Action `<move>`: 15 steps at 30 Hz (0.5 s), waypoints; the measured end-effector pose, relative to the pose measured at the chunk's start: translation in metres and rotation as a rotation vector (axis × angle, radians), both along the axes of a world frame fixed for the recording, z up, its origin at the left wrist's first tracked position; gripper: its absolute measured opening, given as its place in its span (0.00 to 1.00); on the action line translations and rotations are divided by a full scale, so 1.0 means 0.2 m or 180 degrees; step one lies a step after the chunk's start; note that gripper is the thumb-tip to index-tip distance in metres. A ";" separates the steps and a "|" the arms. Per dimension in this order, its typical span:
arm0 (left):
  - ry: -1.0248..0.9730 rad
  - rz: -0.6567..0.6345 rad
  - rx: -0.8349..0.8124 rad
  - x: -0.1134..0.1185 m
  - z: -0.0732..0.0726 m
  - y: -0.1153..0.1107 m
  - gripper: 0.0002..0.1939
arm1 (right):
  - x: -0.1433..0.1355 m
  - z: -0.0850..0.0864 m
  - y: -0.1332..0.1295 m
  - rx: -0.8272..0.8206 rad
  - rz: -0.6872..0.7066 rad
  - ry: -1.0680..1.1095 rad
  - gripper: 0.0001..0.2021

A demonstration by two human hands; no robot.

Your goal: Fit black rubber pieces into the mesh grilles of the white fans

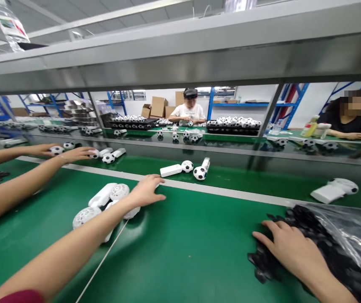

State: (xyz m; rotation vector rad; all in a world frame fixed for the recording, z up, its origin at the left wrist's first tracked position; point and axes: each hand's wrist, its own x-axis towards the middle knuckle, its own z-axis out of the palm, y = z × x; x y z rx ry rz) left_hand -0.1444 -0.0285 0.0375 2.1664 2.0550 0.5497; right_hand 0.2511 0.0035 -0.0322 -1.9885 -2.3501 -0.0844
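Note:
My left hand (pixel 147 190) reaches over the white strip along the belt's near edge, thumb apart and fingers stretched out, with nothing visibly gripped. Under and beside my left forearm lie several white handheld gadgets with football-patterned round heads (pixel 119 192), partly hidden by the arm. Beyond my fingertips, on the green belt, are two more: a football gadget with its handle to the left (pixel 171 170) and another standing tilted (pixel 200 173). My right hand (pixel 290 246) rests with spread fingers on a heap of small black parts (pixel 325 248), which spill from a clear plastic bag (pixel 354 231).
At left, a co-worker's two hands (pixel 76 155) touch football gadgets on the belt. One more gadget (pixel 335 190) lies at right. A white cord (pixel 102 261) crosses the green table. A metal shelf (pixel 180 59) spans overhead. Two people sit across the line, near trays of gadgets (pixel 233 123).

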 end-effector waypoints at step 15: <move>0.0240 -0.0482 -0.0881 0.28 -0.07 -0.31 0.41 | -0.12 0.05 -0.07 -0.0179 0.0732 0.0952 0.13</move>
